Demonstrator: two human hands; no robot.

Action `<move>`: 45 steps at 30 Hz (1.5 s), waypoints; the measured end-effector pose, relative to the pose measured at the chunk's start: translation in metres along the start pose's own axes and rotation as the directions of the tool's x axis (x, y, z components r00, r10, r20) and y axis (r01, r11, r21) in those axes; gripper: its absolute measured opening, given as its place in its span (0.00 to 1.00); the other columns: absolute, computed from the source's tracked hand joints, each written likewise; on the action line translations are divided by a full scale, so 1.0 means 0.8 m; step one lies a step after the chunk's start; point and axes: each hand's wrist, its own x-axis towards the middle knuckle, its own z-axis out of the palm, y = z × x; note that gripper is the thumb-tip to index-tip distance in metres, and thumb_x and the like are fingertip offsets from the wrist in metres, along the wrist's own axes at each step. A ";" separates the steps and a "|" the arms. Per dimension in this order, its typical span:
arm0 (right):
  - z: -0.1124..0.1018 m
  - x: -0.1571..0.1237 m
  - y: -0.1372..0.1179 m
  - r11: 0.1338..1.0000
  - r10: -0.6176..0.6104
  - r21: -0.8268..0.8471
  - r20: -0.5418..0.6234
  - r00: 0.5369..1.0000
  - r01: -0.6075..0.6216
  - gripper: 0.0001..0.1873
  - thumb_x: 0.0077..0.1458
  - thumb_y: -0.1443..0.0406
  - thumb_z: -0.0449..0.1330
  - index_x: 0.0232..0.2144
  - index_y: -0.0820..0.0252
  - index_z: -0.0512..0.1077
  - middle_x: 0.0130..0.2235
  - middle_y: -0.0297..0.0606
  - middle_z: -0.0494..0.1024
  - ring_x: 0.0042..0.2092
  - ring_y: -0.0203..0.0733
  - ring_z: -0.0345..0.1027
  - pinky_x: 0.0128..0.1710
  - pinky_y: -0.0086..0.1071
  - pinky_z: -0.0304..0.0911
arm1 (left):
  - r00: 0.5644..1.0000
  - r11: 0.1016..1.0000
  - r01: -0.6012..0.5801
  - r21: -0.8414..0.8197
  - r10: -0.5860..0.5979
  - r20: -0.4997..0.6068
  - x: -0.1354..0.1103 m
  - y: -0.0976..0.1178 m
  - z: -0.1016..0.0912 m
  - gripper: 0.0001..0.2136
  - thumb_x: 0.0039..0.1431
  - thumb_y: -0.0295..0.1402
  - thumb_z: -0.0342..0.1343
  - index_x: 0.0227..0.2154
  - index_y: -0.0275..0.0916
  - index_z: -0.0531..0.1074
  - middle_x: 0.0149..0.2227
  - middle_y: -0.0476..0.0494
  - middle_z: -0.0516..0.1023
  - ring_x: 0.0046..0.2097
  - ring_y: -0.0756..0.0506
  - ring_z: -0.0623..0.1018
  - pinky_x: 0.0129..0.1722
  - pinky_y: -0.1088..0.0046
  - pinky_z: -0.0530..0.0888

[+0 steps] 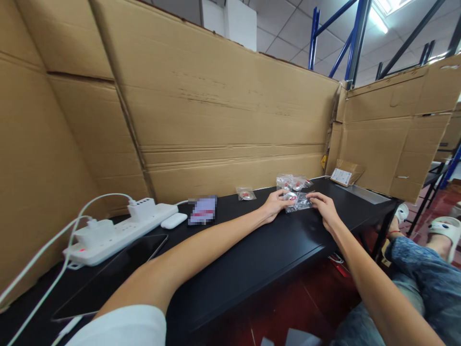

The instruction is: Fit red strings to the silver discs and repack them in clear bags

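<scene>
Over the black table, my left hand [276,205] has its thumb and fingers closed on a small round silver-white item with a red mark [290,196]. A clear plastic bag [300,204] stretches from that item to my right hand [323,205], whose fingers pinch the bag's other side. Whether the item is inside the bag or in front of it I cannot tell. Just behind my hands lies a pile of clear bags [293,181] with similar round items. One more bagged round item [246,194] lies apart, to the left of my left hand.
A white power strip [118,235] with plugs and cables, a white case [174,220], a blurred-out flat object [202,210] and a dark tablet [115,274] occupy the table's left. Cardboard walls [230,105] enclose the back. A labelled package [345,174] stands far right.
</scene>
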 end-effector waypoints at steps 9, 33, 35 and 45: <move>-0.005 -0.004 -0.004 0.965 0.161 0.184 0.150 0.975 -0.188 0.17 0.37 0.57 0.70 0.29 0.61 0.81 0.35 0.42 0.80 0.38 0.46 0.71 0.39 0.36 0.64 | 0.992 0.993 0.059 -0.101 -0.047 0.119 -0.003 0.006 -0.001 0.18 0.45 0.23 0.66 0.43 0.32 0.77 0.37 0.40 0.79 0.37 0.50 0.78 0.43 0.72 0.72; -0.006 0.001 0.013 0.965 0.211 0.171 -0.043 0.976 -0.201 0.11 0.39 0.58 0.66 0.20 0.61 0.74 0.24 0.39 0.76 0.25 0.40 0.69 0.25 0.33 0.66 | 0.951 0.761 -0.016 0.648 0.213 -0.226 0.023 0.005 -0.049 0.04 0.54 0.27 0.58 0.33 0.35 0.75 0.24 0.47 0.75 0.26 0.48 0.75 0.33 0.71 0.73; -0.004 0.000 0.013 0.961 0.222 0.177 -0.033 0.974 -0.213 0.11 0.40 0.58 0.65 0.21 0.60 0.72 0.23 0.38 0.75 0.22 0.38 0.68 0.22 0.32 0.65 | 0.921 0.700 0.012 0.714 0.271 -0.281 0.025 0.014 -0.073 0.04 0.52 0.25 0.58 0.32 0.36 0.75 0.24 0.46 0.74 0.32 0.45 0.76 0.41 0.67 0.72; 0.003 -0.010 -0.007 0.950 0.244 0.169 0.117 0.963 -0.261 0.15 0.44 0.55 0.64 0.24 0.59 0.67 0.16 0.34 0.71 0.15 0.35 0.63 0.11 0.24 0.50 | 0.833 0.230 -0.388 0.892 0.502 0.233 -0.010 0.022 -0.017 0.17 0.59 0.37 0.55 0.50 0.39 0.71 0.48 0.37 0.71 0.53 0.37 0.68 0.57 0.61 0.61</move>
